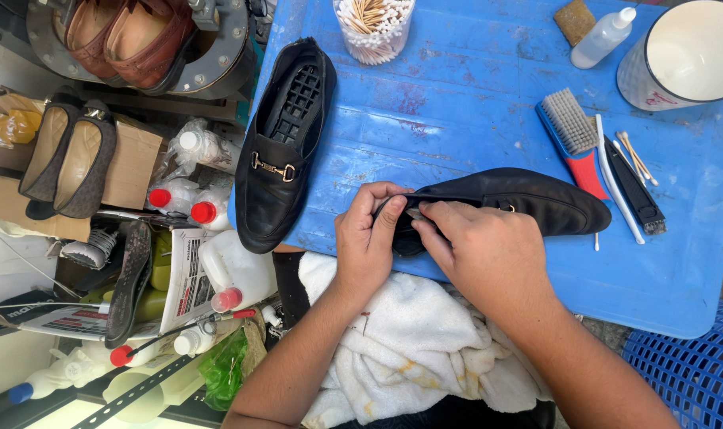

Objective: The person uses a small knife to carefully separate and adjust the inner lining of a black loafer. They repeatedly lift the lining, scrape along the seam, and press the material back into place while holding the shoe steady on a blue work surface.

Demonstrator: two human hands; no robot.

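My left hand (367, 238) and right hand (476, 246) both grip the heel opening of a black loafer (528, 202), which lies on its side on the blue table (456, 95), toe pointing right. A second black loafer (282, 151) lies at the table's left edge, its metal bit facing up. A white towel (409, 349) covers my lap. A red-handled brush (576, 139) and a white bucket (687, 52) sit well apart to the right; a jar of cotton swabs (373, 28) stands at the far edge.

The loafer (512, 202) lies on the bench (456, 95) near its front edge, both hands at its heel; a second loafer (282, 151) lies left of it; the swab jar (373, 28) stands behind; the brush (576, 139) lies right; the towel (409, 342) sits before the bench.
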